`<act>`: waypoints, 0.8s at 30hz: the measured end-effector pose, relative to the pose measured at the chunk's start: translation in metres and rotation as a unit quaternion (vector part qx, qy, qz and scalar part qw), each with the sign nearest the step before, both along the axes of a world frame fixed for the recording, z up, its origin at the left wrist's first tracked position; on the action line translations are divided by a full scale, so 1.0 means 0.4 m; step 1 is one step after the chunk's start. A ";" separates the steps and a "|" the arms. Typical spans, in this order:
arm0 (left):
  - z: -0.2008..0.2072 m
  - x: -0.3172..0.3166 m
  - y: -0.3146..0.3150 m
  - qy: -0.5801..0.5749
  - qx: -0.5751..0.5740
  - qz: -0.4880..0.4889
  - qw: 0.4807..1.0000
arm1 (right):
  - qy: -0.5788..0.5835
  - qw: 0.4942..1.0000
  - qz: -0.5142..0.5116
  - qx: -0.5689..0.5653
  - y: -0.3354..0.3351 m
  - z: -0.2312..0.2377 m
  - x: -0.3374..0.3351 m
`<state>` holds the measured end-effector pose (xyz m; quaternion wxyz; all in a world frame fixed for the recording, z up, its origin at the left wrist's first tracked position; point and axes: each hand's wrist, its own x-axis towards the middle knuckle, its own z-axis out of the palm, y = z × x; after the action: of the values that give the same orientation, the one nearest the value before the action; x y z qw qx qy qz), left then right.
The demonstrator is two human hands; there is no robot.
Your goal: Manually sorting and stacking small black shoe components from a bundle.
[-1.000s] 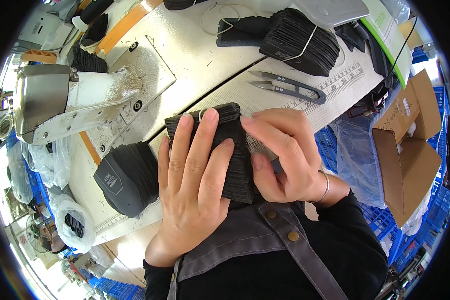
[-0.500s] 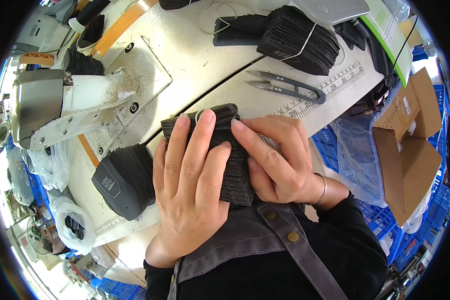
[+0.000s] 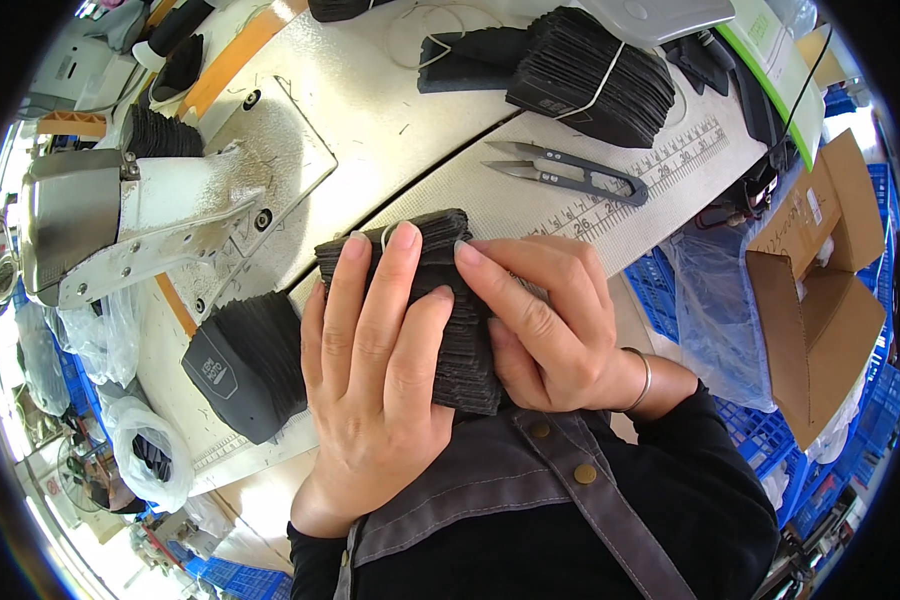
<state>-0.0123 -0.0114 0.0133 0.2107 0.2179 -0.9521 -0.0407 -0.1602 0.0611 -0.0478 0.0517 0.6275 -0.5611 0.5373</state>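
Note:
A thick stack of black fabric pieces (image 3: 467, 345) stands between my hands at the near edge of the table. My left hand (image 3: 375, 370) lies over it from the left, fingers pressed along its layers. Part of a white band (image 3: 387, 236) shows at the left fingertips. My right hand (image 3: 555, 325) holds the stack from the right, its index fingertip on the upper edge and the other fingers curled against the side. Both palms hide much of the stack. To its left rests another stack of black pieces (image 3: 250, 365) with a light printed mark.
Thread snips (image 3: 570, 172) lie beyond my right hand on the ruler-marked table (image 3: 450, 185). Behind them is a banded black stack (image 3: 595, 80). A white sewing machine arm (image 3: 160, 205) stands left. An open cardboard box (image 3: 815, 320) sits right, near blue crates (image 3: 755, 435).
My hands and the stack have shifted very slightly left in the picture, along with the table. The grip looks the same.

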 end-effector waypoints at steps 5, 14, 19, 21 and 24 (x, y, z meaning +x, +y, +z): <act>-0.001 -0.003 -0.001 0.007 0.010 -0.004 1.000 | -0.123 0.992 0.038 0.007 0.009 0.015 0.012; 0.003 -0.003 0.004 -0.003 0.011 -0.008 1.000 | -0.196 0.975 0.093 -0.041 0.017 -0.009 0.033; 0.003 -0.003 0.003 -0.011 0.010 -0.009 1.000 | -0.181 0.978 0.102 -0.010 0.019 0.010 0.021; 0.002 -0.001 0.002 -0.016 0.005 -0.011 1.000 | -0.198 0.974 0.111 -0.014 0.016 0.008 0.019; 0.004 -0.003 0.004 -0.009 0.012 -0.013 1.000 | -0.203 0.973 0.110 -0.013 0.014 0.009 0.018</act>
<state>-0.0136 -0.0099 0.0150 0.1989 0.2081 -0.9562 -0.0526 -0.1530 0.0666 -0.0443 -0.1150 0.5625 -0.4803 0.6631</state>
